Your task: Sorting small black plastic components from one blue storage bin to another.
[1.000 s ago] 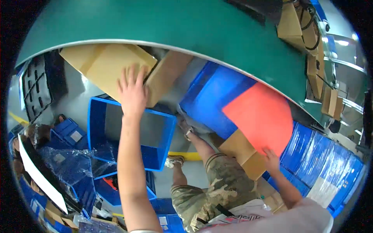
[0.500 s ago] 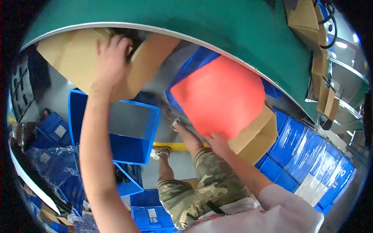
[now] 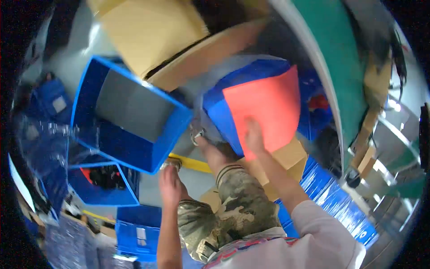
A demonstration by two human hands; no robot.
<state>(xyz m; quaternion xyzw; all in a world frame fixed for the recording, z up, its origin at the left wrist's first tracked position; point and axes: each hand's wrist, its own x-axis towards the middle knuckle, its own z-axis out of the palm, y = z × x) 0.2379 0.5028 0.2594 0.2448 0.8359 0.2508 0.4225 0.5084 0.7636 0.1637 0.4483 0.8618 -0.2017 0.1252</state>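
Right hand point(image 3: 254, 138) flat on the red sheet point(image 3: 264, 112) — left hand point(image 3: 170, 186) hangs apart, seemingly empty.

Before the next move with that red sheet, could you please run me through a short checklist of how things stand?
1. Right hand on the red sheet: ok, fingers lie flat on its lower edge.
2. Sheet supported from below: ok, it rests on a cardboard box, with a blue crate beside it.
3. Left hand free: ok, it hangs by the knee, holding nothing.
4. Large blue bin empty: ok, its grey floor shows bare.
5. Footing: cannot tell, the feet are blurred near the yellow floor line.
6. Cardboard boxes above steady: cannot tell, the picture is smeared there.
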